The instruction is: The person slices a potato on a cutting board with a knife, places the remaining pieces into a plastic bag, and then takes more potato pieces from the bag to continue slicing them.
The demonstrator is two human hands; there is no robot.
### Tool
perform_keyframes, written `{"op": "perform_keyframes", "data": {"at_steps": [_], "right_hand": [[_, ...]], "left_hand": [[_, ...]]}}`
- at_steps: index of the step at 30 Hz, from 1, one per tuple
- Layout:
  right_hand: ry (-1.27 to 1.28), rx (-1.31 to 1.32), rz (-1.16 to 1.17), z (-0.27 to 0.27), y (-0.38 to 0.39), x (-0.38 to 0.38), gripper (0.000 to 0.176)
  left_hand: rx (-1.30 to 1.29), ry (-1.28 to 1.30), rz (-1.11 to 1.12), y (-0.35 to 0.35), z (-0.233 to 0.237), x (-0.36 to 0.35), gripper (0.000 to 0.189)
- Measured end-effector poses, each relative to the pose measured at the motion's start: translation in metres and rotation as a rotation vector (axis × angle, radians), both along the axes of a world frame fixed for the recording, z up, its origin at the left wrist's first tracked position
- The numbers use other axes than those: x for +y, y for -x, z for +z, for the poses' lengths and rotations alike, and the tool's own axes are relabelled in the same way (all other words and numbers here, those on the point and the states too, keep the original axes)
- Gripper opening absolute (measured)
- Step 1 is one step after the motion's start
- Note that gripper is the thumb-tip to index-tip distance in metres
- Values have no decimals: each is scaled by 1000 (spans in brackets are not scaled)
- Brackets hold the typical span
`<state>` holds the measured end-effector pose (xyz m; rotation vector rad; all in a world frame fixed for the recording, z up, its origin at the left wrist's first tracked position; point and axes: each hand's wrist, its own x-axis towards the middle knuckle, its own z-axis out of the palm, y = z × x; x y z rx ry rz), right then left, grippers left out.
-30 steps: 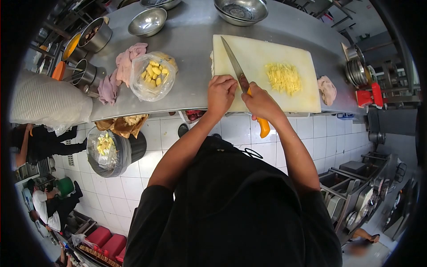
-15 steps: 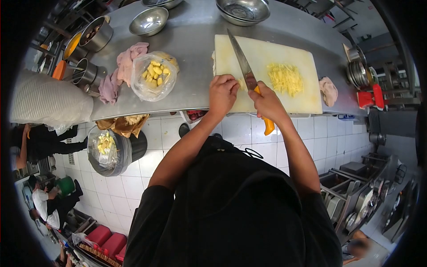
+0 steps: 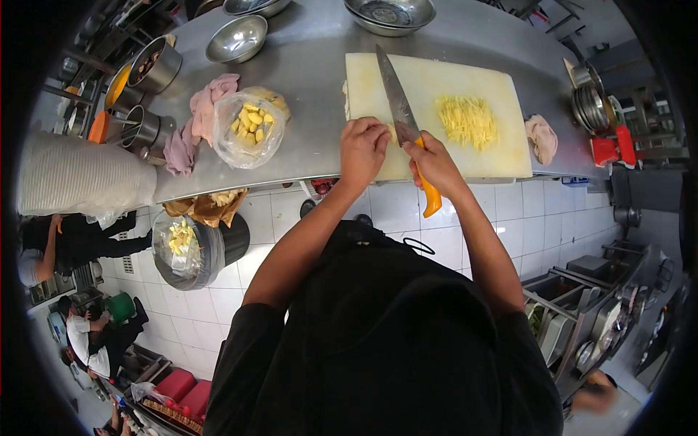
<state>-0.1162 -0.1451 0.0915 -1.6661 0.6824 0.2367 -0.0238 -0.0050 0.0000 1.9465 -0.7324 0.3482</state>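
Observation:
My right hand (image 3: 434, 163) is closed round the yellow handle of a large knife (image 3: 398, 98), whose blade points away from me over the left part of a white cutting board (image 3: 407, 69). At the board's near left edge my left hand (image 3: 365, 151) has its fingers bent together beside the blade. A small pale yellow piece shows at its fingertips, mostly hidden by them. Thin yellow strips (image 3: 467, 122) lie in a pile on the board, right of the knife. Left of the board, an open plastic bag (image 3: 249, 128) holds peeled yellow pieces.
Metal bowls (image 3: 237, 39) stand at the counter's back, pink cloths (image 3: 211, 102) and pots (image 3: 155, 65) at the left. Another cloth (image 3: 542, 138) lies right of the board. A lined bin (image 3: 185, 254) stands below the counter. Other people (image 3: 91, 334) are at the far left.
The view has shifted slightly. The knife's blade stands a little more upright and its handle has swung slightly left. My left hand keeps nearly the same place and pose.

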Motion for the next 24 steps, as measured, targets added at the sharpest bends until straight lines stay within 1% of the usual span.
{"op": "perform_keyframes", "data": {"at_steps": [10,13,24], "right_hand": [[-101,-37,-39,-14,3,-2,23],[-86,-64,-55,-16,3,-5,23],[-162,-63,-50,-19,3,-7,22]], "left_hand": [[16,-19,-23,-1,1,1,11],[19,-14,-25,-1,-1,0,11],[-5,-26,-9,-1,0,-1,11]]}}
